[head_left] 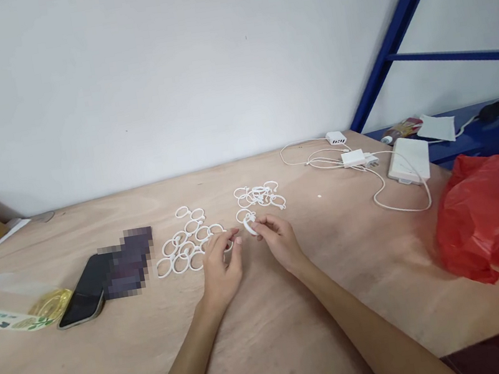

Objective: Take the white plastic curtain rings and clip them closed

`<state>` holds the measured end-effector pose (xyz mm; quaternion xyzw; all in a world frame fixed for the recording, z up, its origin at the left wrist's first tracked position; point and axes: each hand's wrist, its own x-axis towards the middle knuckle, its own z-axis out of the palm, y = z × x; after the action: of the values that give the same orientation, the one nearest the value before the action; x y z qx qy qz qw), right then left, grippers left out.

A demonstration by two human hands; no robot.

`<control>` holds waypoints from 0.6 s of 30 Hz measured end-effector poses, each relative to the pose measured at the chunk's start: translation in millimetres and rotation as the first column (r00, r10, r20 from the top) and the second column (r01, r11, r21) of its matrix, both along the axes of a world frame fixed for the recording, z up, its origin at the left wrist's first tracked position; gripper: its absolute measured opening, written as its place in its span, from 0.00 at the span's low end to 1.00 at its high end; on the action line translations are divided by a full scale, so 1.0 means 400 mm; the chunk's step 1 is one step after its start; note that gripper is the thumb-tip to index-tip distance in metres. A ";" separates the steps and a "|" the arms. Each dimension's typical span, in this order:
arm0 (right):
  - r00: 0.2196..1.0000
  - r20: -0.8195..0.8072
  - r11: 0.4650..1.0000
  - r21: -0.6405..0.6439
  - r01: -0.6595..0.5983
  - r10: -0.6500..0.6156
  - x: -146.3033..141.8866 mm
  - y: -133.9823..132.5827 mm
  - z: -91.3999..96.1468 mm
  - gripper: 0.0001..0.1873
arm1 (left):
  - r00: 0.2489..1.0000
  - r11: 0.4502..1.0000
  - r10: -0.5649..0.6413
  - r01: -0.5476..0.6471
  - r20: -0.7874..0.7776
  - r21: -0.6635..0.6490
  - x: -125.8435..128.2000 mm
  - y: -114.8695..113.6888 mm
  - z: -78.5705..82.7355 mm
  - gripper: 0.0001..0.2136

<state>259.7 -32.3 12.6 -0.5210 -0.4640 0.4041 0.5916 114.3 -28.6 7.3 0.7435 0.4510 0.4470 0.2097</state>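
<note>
My right hand pinches a white plastic curtain ring between thumb and fingers, just above the wooden table. My left hand is open, thumb apart from the fingers, with nothing visible between them. It rests over the right edge of a spread of white rings, partly hiding several of them. Beyond my right hand, a tangled cluster of white rings lies on the wood. One loose ring lies right behind the held one.
Left on the table are a phone, a pixelated dark item and a clear bag with a yellow coil. To the right are white cables, an adapter, a white box and a red plastic bag.
</note>
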 end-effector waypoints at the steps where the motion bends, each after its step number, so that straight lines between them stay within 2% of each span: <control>1: 0.998 -0.050 0.999 -0.009 -0.044 0.043 -0.007 0.000 -0.001 0.09 | 0.999 0.998 -0.011 0.014 0.051 -0.059 0.003 -0.001 0.002 0.11; 4: 0.972 -0.187 0.989 -0.014 -0.146 0.141 -0.022 -0.002 -0.008 0.04 | 0.985 0.982 -0.020 0.051 0.169 -0.182 0.011 -0.001 0.006 0.12; 7: 0.952 -0.258 0.985 -0.001 -0.171 0.165 -0.026 -0.004 -0.011 0.10 | 0.973 0.974 -0.031 0.081 0.231 -0.212 0.014 0.001 0.004 0.12; 12: 0.960 -0.213 0.983 0.014 -0.181 0.180 -0.024 -0.005 -0.005 0.08 | 0.973 0.979 -0.079 0.117 0.219 -0.167 0.016 -0.001 -0.003 0.15; 15: 0.977 -0.156 0.990 0.039 -0.139 0.143 -0.028 -0.005 -0.005 0.06 | 0.966 0.980 -0.100 0.137 0.239 -0.145 0.018 -0.005 -0.004 0.16; 18: 0.977 -0.182 0.993 0.033 -0.110 0.114 -0.031 -0.004 -0.007 0.06 | 0.952 0.969 -0.099 0.158 0.291 -0.189 0.022 -0.010 -0.003 0.18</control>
<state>247.5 -33.7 9.9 -0.4478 -0.4408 0.4777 0.6140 122.9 -32.6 6.3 0.6745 0.4120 0.4825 0.3774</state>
